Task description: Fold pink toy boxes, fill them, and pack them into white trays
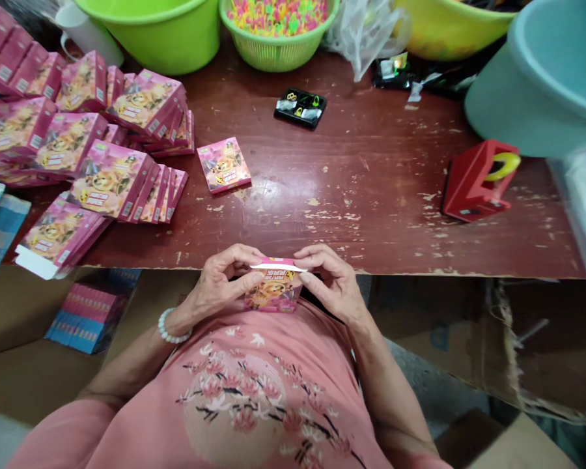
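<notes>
Close to my body, at the front edge of the table, I hold a small pink printed box [272, 296] between both hands. Its pink end flap with a white edge faces up along the top. My left hand [232, 277], with a beaded bracelet at the wrist, pinches the flap's left corner between thumb and fingers. The right corner is pinched the same way by my right hand [329, 280]. On the table ahead lies another pink box [224, 165], closed and flat. Beyond it sits a black tray [300, 108] with small yellow and green pieces and clear bags.
Stacks of pink boxes [110, 176] fill the left side. Along the back stand a green tub [161, 39], a green basket [276, 52] of colourful small pieces and a teal bucket [532, 98]. A red tape dispenser [471, 182] stands at right. Below left, a carton holds packed boxes [85, 316].
</notes>
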Demonstrator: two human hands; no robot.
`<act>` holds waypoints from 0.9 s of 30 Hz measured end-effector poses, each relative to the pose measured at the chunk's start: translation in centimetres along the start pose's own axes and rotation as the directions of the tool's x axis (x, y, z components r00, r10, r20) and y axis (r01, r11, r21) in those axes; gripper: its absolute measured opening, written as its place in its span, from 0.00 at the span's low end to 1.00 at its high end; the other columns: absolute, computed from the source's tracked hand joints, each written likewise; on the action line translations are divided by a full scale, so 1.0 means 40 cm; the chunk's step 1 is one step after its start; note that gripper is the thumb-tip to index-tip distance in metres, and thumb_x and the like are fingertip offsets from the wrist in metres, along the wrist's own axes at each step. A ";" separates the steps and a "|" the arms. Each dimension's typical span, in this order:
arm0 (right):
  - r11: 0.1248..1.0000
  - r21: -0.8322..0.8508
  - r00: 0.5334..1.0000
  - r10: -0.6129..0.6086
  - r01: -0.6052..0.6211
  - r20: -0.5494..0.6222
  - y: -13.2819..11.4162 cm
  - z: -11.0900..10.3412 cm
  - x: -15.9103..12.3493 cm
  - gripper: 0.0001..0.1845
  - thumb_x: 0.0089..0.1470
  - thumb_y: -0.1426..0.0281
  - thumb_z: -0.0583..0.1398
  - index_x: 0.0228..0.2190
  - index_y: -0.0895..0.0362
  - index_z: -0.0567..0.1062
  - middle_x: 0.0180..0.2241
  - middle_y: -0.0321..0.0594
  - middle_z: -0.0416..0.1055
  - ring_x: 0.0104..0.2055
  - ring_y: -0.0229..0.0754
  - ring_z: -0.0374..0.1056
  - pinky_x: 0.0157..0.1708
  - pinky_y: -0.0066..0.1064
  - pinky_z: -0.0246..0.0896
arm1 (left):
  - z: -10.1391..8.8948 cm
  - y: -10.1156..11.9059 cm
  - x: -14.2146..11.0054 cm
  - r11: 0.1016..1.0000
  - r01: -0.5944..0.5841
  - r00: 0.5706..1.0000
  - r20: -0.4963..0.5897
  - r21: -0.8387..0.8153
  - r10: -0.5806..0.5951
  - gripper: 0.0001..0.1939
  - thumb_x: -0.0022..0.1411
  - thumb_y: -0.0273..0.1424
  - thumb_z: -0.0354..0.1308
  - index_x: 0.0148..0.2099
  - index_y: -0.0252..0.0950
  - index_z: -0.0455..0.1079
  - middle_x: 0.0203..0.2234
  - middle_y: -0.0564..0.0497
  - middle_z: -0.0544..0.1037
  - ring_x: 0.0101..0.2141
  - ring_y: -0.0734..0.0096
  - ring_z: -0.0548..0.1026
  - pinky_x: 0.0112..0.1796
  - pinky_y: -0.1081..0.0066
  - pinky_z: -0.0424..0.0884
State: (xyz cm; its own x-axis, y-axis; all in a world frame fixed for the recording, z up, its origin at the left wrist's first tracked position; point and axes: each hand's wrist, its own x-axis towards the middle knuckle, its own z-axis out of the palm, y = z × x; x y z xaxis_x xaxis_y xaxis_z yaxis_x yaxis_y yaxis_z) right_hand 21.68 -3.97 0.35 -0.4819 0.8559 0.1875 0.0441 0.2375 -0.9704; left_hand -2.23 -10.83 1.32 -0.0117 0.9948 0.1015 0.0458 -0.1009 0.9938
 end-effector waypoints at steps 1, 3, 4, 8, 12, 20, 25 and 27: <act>1.000 -0.001 1.000 0.001 -0.001 -0.002 -0.001 -0.001 0.001 0.04 0.60 0.65 0.68 0.37 0.51 0.82 0.41 0.41 0.77 0.42 0.43 0.73 0.40 0.35 0.68 | 0.000 0.001 0.001 1.000 0.010 1.000 0.017 -0.009 -0.010 0.06 0.63 0.29 0.69 0.43 0.37 0.79 0.43 0.47 0.82 0.44 0.70 0.82 0.44 0.71 0.81; 1.000 -0.016 1.000 0.016 -0.016 -0.026 -0.004 -0.001 0.008 0.03 0.57 0.67 0.70 0.34 0.52 0.81 0.36 0.38 0.77 0.37 0.41 0.72 0.37 0.34 0.66 | 0.000 0.004 0.005 0.999 0.026 0.999 0.026 0.019 -0.026 0.05 0.63 0.29 0.70 0.41 0.36 0.79 0.41 0.47 0.83 0.43 0.69 0.82 0.43 0.71 0.81; 0.999 -0.028 0.999 0.031 -0.032 -0.037 -0.006 -0.002 0.014 0.03 0.57 0.67 0.70 0.33 0.52 0.81 0.33 0.37 0.76 0.35 0.40 0.70 0.35 0.33 0.65 | 0.000 0.006 0.008 0.998 0.041 0.999 0.021 0.040 -0.042 0.05 0.63 0.30 0.70 0.41 0.36 0.79 0.40 0.47 0.83 0.41 0.69 0.82 0.42 0.72 0.81; 0.991 -0.018 0.991 0.131 -0.131 -0.014 -0.012 -0.005 0.043 0.05 0.52 0.67 0.71 0.29 0.54 0.82 0.28 0.35 0.73 0.29 0.38 0.67 0.30 0.31 0.60 | -0.004 0.018 0.026 0.985 0.149 0.989 0.001 0.089 -0.150 0.09 0.62 0.34 0.71 0.43 0.36 0.80 0.36 0.48 0.84 0.35 0.72 0.81 0.36 0.75 0.79; 0.962 0.118 0.969 0.245 -0.245 0.013 -0.010 -0.009 0.062 0.06 0.50 0.67 0.71 0.25 0.54 0.81 0.24 0.33 0.73 0.27 0.37 0.66 0.30 0.30 0.59 | -0.007 0.044 0.047 0.975 0.168 0.986 -0.022 0.147 -0.166 0.08 0.62 0.36 0.70 0.39 0.35 0.81 0.31 0.50 0.83 0.30 0.75 0.80 0.31 0.79 0.76; 0.967 0.194 0.983 0.177 -0.166 -0.040 0.011 0.003 0.034 0.05 0.54 0.66 0.71 0.29 0.51 0.83 0.31 0.35 0.78 0.33 0.38 0.72 0.38 0.33 0.65 | -0.020 0.060 0.101 0.955 0.231 0.963 0.099 0.184 -0.252 0.11 0.63 0.37 0.69 0.36 0.33 0.80 0.26 0.51 0.81 0.25 0.78 0.75 0.26 0.79 0.69; 0.968 0.216 0.986 0.146 -0.125 -0.081 0.044 0.007 0.014 0.04 0.57 0.62 0.72 0.33 0.48 0.85 0.36 0.36 0.80 0.39 0.41 0.75 0.44 0.35 0.68 | -0.023 0.027 0.125 0.969 0.194 0.963 0.158 0.156 -0.218 0.10 0.63 0.34 0.68 0.32 0.33 0.77 0.23 0.53 0.77 0.24 0.78 0.70 0.26 0.77 0.65; 0.975 0.196 0.990 0.124 -0.108 -0.071 0.055 0.003 0.006 0.03 0.57 0.63 0.71 0.35 0.47 0.85 0.38 0.37 0.81 0.42 0.42 0.75 0.46 0.36 0.69 | -0.025 0.017 0.121 0.981 0.116 0.969 0.198 0.153 -0.145 0.09 0.65 0.33 0.67 0.33 0.34 0.78 0.27 0.51 0.78 0.28 0.75 0.73 0.30 0.75 0.68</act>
State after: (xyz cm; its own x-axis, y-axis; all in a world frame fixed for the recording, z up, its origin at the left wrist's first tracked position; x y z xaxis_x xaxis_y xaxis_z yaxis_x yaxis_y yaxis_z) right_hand 21.56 -3.28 -1.76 -0.4090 0.9093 0.0764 -0.0765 0.0493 -0.9959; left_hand -3.25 -6.09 2.51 0.1795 0.9823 -0.0544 0.1962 0.0184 0.9804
